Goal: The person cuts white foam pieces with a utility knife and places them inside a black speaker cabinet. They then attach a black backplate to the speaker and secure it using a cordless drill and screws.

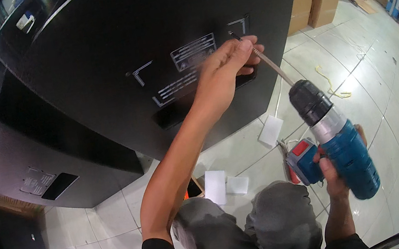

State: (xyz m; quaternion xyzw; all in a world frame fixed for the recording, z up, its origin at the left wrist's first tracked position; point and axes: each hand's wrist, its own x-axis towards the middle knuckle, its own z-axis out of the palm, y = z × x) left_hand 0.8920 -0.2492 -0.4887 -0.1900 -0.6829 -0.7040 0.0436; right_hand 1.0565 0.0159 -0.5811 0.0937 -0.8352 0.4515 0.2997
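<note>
left hand (225, 71): my fingers pinch the long bit (267, 63) near its tip, against the black panel (146, 45)
right hand (333, 176): fist wrapped round the blue cordless drill (334, 143) grip
bit tip: at panel's corner mark
floor: white sheets (270, 130), yellow cord (330, 85)

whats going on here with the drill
A person is working a blue cordless drill against a big black panel. The right hand grips the drill's handle, and the left hand pinches the long bit near its tip, steadying it at a corner mark on the panel. The bit tip sits at the panel surface. White paper pieces lie on the tiled floor below.
</note>
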